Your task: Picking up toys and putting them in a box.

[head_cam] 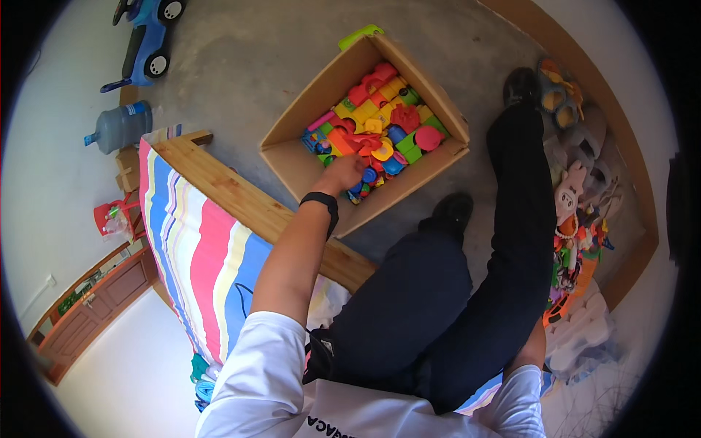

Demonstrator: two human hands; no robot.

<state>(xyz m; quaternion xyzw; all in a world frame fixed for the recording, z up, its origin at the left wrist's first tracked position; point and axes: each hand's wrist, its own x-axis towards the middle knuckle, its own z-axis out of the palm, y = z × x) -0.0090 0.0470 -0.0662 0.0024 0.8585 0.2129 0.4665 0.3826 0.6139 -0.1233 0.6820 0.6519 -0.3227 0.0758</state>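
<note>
My left hand (346, 172), with a black band on its wrist, reaches into an open cardboard box (298, 117) on the floor. Its fingers are bent above the toys; whether they grip one is not clear. Red plastic pieces (364, 143), a yellow ring-shaped piece (383, 149) and a blue round piece (369, 175) lie close to the fingertips. Yellow blocks (364, 112), green blocks (408, 147) and a pink round piece (428, 138) fill more of the box. My right hand is out of view, with its forearm passing behind my leg at the lower right.
A wooden bed edge (230, 186) with a striped sheet (211, 268) borders the box at left. A blue ride-on toy (145, 46) and a water jug (123, 127) stand farther left. Slippers (558, 98), a plush toy (569, 191) and an orange basket of toys (583, 279) lie along the right wall.
</note>
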